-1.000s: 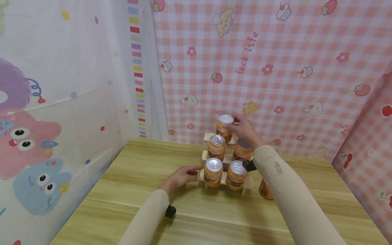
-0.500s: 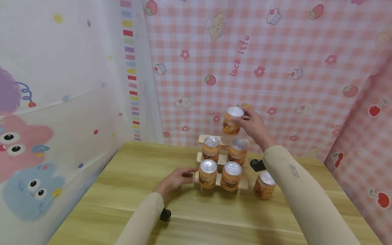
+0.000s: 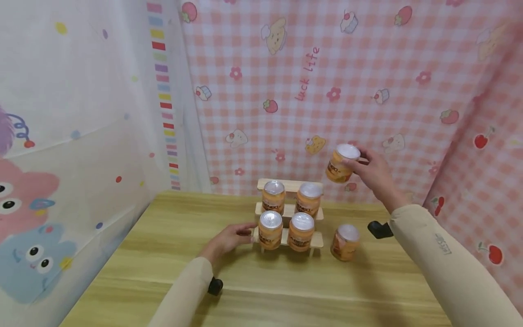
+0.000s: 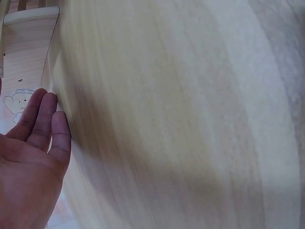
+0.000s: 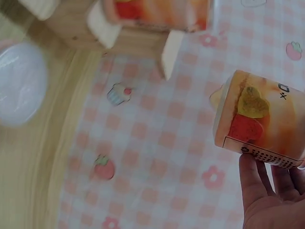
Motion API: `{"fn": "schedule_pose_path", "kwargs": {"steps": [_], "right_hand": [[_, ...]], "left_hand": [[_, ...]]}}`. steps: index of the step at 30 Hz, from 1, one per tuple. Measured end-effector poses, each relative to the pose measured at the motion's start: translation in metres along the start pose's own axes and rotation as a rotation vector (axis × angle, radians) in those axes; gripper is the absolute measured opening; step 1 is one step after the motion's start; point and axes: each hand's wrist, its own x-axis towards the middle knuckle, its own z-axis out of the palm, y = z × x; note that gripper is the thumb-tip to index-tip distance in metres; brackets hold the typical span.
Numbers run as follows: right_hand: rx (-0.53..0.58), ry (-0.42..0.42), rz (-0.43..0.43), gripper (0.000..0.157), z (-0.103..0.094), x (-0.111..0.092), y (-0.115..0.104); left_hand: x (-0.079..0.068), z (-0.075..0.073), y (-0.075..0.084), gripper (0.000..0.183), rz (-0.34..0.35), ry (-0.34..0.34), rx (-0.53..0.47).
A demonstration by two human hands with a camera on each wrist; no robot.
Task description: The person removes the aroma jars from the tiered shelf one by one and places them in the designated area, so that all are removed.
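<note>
Orange-labelled can [image 3: 338, 169] — hung right of the tiered wooden rack [image 3: 288, 185], long axis tilted, pinched by the nearer right grip [image 3: 375, 175]; left grip [image 3: 229, 239] lay loosely spread at rack's left end.

I look down on a table [image 3: 265, 290] with a light wood-grain top. Toward its far side I see a small wooden rack [image 3: 289, 185] with three steps. Its near step bears two upright orange cans, a left one [image 3: 270, 235] and a right one [image 3: 300, 235]; its middle step bears two more, left [image 3: 273, 200] and right [image 3: 308, 202]. To the rack's right, a lone can [image 3: 345, 246] stands upright directly on my tabletop.
</note>
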Motion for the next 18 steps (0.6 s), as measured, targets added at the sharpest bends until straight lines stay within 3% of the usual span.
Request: {"fn": "schedule_pose_path", "kwargs": {"steps": [10, 18], "right_hand": [[-0.095, 0.005, 0.063, 0.074, -0.043, -0.033, 0.037], [-0.117, -0.01, 0.134, 0.076, -0.056, -0.064, 0.08]], "left_hand": [[0.001, 0.002, -0.002, 0.051, 0.0, 0.007, 0.005], [0.005, 0.002, -0.005, 0.05, -0.021, 0.021, -0.013]]}}
